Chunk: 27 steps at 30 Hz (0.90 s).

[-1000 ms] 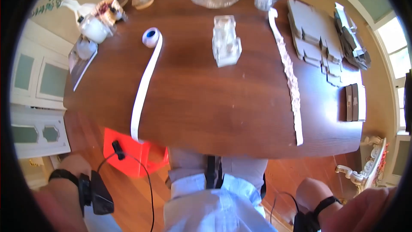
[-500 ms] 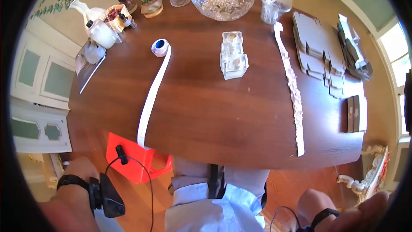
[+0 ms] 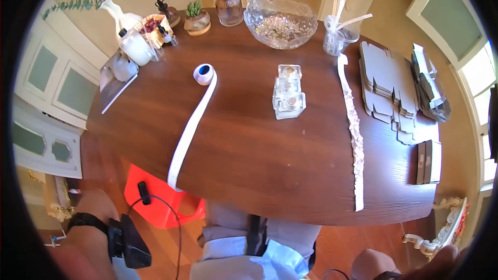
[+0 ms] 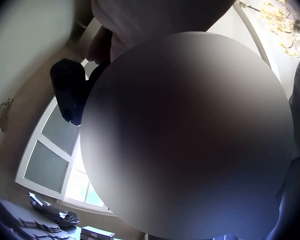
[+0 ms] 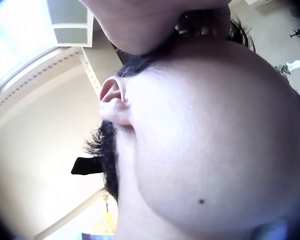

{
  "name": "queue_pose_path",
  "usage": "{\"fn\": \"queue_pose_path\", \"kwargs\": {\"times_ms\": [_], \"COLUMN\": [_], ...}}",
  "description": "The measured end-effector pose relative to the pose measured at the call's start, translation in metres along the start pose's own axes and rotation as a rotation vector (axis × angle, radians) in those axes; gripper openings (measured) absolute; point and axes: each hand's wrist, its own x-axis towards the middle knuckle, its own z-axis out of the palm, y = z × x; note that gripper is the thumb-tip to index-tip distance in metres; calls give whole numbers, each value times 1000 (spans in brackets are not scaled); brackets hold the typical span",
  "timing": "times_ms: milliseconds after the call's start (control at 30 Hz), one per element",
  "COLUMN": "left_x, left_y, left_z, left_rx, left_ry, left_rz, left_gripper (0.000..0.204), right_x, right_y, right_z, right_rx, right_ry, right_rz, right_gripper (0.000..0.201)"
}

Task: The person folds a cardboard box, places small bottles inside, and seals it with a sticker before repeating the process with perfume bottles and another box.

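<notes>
Has a tape roll [image 3: 199,78] at left on the table [image 3: 249,176], blocks [image 3: 289,93] in the middle and a strip [image 3: 355,142] at right; shows a bowl [image 3: 258,27] behind the blocks, stacked cardboard [image 3: 384,70] right of the strip, a stool [image 3: 155,202] below the left front edge.

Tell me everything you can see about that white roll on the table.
The white roll is round, its blue-looking core facing the camera. Partly unwound, it trails one long strip, perhaps paper or tape, from its right side to the near table edge. It rests on the dark brown, wood-look table, left of the clear blocks; nothing else is seen touching it.
</notes>
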Motion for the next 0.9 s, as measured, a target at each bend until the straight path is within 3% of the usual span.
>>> {"fn": "queue_pose_path", "kwargs": {"times_ms": [433,900], "left_x": [5,19], "left_y": [-15,-31], "left_z": [-6,-16], "left_rx": [-17,-108], "left_ry": [-52,-63], "left_rz": [-42,-75], "left_gripper": [41,36], "right_x": [15,61], "right_y": [-8,-73], "right_z": [0,-14], "right_rx": [-7,-112], "right_ry": [10,-109], "right_rz": [-21,-137], "right_gripper": [4,6]}}
